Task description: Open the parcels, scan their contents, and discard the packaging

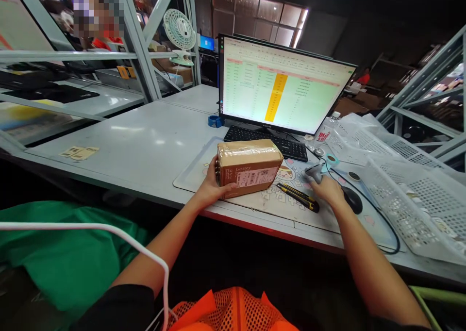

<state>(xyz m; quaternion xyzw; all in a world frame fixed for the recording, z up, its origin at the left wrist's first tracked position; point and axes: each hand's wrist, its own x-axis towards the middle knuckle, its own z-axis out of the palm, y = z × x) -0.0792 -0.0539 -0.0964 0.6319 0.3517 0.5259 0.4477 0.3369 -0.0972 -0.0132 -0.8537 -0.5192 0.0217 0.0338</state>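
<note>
My left hand [215,187] grips the left end of a taped cardboard box [251,168], fingers behind it and thumb across its front. A white label with printed codes shows on the box's front face. The box rests on a printed desk mat [198,172], slightly tilted to the camera. My right hand [326,188] is closed around a grey barcode scanner [313,172], which points toward the box; part of the scanner is hidden by the fingers. Between the hands lies a yellow and black utility knife [298,196]. Just right of my right hand is a black mouse [352,200].
Behind the box stand a black keyboard [291,146] and a monitor [280,86] with a spreadsheet. White plastic baskets [418,200] crowd the right side, with a bottle [329,125] behind. A blue tape roll [215,121] and paper tags [79,152] lie left. A black cable [391,224] curves across the mat.
</note>
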